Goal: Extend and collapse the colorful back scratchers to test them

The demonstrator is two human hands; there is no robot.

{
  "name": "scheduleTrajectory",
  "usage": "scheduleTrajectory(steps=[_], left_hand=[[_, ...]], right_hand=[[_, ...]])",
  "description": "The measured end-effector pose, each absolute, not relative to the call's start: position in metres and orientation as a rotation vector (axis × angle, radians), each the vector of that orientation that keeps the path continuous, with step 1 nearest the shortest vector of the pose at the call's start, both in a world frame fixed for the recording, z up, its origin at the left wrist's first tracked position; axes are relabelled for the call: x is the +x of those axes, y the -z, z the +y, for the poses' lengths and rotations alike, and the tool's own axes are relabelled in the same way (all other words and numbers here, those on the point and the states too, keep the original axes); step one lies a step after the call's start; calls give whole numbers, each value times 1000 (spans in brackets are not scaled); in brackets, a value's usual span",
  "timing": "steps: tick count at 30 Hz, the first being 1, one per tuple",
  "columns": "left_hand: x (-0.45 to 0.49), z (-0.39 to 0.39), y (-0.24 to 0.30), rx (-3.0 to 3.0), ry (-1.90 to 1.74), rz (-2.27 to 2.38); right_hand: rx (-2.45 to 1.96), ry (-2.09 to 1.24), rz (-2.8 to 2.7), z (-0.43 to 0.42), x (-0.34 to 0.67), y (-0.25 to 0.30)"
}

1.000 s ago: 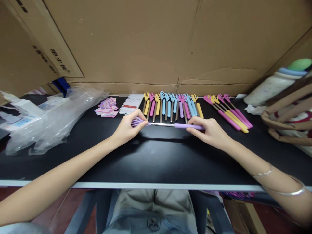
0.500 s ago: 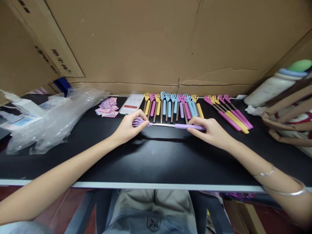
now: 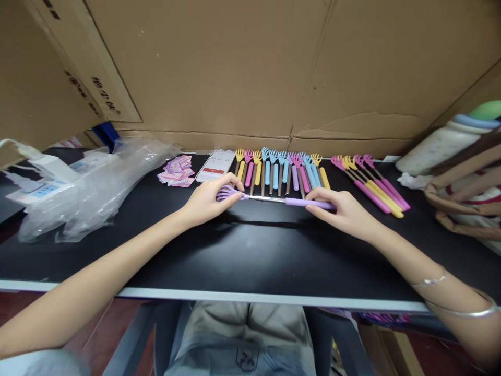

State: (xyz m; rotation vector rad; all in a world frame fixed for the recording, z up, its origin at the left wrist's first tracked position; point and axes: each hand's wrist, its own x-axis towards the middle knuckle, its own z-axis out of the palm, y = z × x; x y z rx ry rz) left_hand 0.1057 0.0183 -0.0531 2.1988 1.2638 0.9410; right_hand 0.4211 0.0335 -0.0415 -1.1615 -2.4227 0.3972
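I hold a purple telescopic back scratcher sideways above the black table. My left hand pinches its claw-shaped head. My right hand is closed round its purple handle. The metal shaft between the two hands is pulled out. Just behind it lies a row of several collapsed scratchers in yellow, pink, blue and purple, claws pointing away from me. To their right lie several extended pink and yellow scratchers.
A white phone and a small pile of pink cards lie behind my left hand. Crumpled clear plastic and white boxes sit at the left. A bottle and a brown-strapped bag stand at the right. Cardboard walls the back.
Both hands keep the same hold on the purple scratcher. The view has shifted slightly, so everything sits a little further right; the hands have hardly moved.
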Motion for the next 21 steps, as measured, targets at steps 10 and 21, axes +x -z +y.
scheduleTrajectory(steps=[10,21], left_hand=[[95,22,44,2365,-763,1343],[93,25,49,2301,-677,1239]], right_hand=[[-1160,-329,-2415,35,424,38],[-1107,-368,-2400,38,427,41]])
